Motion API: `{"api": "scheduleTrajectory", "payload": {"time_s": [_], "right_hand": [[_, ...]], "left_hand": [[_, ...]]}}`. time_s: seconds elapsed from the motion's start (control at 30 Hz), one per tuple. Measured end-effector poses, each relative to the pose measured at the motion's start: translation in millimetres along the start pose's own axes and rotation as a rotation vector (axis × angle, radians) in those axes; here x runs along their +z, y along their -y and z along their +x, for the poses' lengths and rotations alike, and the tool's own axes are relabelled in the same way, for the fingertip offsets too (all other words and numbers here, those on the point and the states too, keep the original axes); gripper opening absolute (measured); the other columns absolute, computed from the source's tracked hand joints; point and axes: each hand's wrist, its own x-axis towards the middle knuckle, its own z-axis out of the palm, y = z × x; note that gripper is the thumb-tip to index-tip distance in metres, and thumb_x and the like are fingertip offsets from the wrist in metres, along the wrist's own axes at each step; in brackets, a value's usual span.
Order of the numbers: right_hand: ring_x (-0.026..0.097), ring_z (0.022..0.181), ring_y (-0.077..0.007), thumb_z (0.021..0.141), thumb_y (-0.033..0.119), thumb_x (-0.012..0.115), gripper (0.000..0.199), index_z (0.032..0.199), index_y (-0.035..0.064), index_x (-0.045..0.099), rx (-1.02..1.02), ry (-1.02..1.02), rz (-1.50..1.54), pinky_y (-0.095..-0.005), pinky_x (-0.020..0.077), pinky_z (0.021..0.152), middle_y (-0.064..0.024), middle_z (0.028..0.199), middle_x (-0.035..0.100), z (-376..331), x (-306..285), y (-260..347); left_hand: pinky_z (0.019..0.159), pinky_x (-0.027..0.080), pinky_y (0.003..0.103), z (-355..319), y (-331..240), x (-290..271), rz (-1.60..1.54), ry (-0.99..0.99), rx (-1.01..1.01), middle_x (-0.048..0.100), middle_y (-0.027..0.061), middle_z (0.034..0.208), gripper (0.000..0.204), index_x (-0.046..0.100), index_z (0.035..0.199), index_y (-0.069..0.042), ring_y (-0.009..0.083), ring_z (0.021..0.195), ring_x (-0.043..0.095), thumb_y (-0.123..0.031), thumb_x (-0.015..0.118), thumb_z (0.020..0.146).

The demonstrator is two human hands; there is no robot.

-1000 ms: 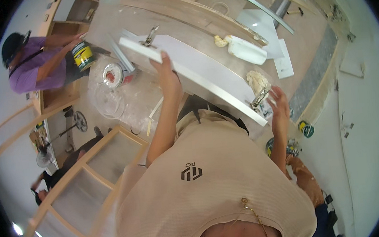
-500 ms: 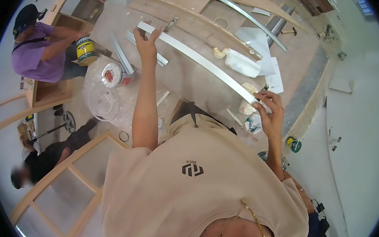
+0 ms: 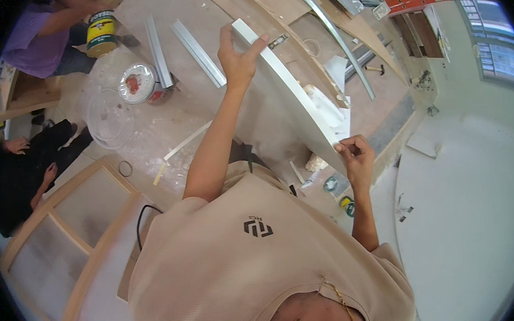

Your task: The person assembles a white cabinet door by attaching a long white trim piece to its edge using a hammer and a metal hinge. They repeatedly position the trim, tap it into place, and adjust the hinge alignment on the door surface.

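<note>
Head view showed a white board point(image 3: 291, 94) tipped up on edge above the bench point(image 3: 163, 116), carried between both hands so it stayed balanced. Left hand point(image 3: 238, 56) was wrapped around the board's far end, thumb on one face and fingers on the other. Right hand point(image 3: 356, 155) pinched its near corner, close to the bench's right edge. Toward the far left corner stood a paint can point(image 3: 139, 83), just beside a metal strip point(image 3: 158, 50).
</note>
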Motion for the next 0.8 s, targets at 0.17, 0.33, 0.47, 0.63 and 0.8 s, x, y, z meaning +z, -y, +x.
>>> {"api": "scheduleTrajectory", "payload": {"time_s": [0.17,0.33,0.47,0.63,0.8], "right_hand": [[0.046,0.066,-0.0116,0.081,0.009,0.083,0.016,0.082,-0.0013,0.07,-0.038,-0.024,-0.103,-0.0279,0.0378,0.063,-0.0028,0.076,0.055,36.8,30.2,31.1],[0.046,0.067,-0.0132,0.08,0.009,0.083,0.016,0.08,-0.0009,0.07,-0.025,0.032,-0.06,-0.0296,0.0374,0.065,-0.0038,0.074,0.052,60.5,53.3,50.6],[0.051,0.068,-0.0121,0.079,0.007,0.083,0.015,0.079,-0.0004,0.07,-0.005,0.013,-0.029,-0.0293,0.0398,0.065,-0.0037,0.076,0.059,78.9,76.1,70.8],[0.052,0.067,-0.0115,0.081,0.007,0.082,0.016,0.081,-0.0005,0.069,-0.043,0.046,-0.03,-0.0293,0.0436,0.067,-0.0035,0.072,0.064,104.5,97.0,84.8],[0.053,0.068,-0.0109,0.083,0.007,0.082,0.016,0.082,-0.0006,0.068,-0.067,0.078,0.017,-0.0294,0.0439,0.065,-0.0031,0.073,0.066,130.8,124.9,107.6]], "left_hand": [[0.091,0.05,0.035,10.2,1.5,7.6,0.051,-0.038,0.012,0.07,0.0148,0.11,0.064,0.059,0.125,0.002,0.0238,0.102,0.064,-0.026,0.089,0.075],[0.091,0.051,0.036,6.0,0.5,13.5,0.014,-0.06,0.017,0.07,0.0148,0.109,0.061,0.06,0.124,0.002,0.0261,0.101,0.066,-0.023,0.088,0.077],[0.093,0.05,0.037,8.0,8.4,15.4,-0.011,-0.079,0.028,0.069,0.0145,0.112,0.059,0.061,0.123,0.002,0.0257,0.103,0.065,-0.022,0.088,0.076],[0.095,0.049,0.039,8.8,19.5,18.0,-0.032,-0.1,0.004,0.066,0.016,0.114,0.059,0.062,0.122,0.002,0.0282,0.107,0.063,-0.023,0.089,0.076],[0.095,0.049,0.042,4.5,11.4,15.6,0.06,-0.115,0.078,0.065,0.019,0.114,0.057,0.062,0.122,0.002,0.0328,0.108,0.063,-0.022,0.088,0.076]]}}
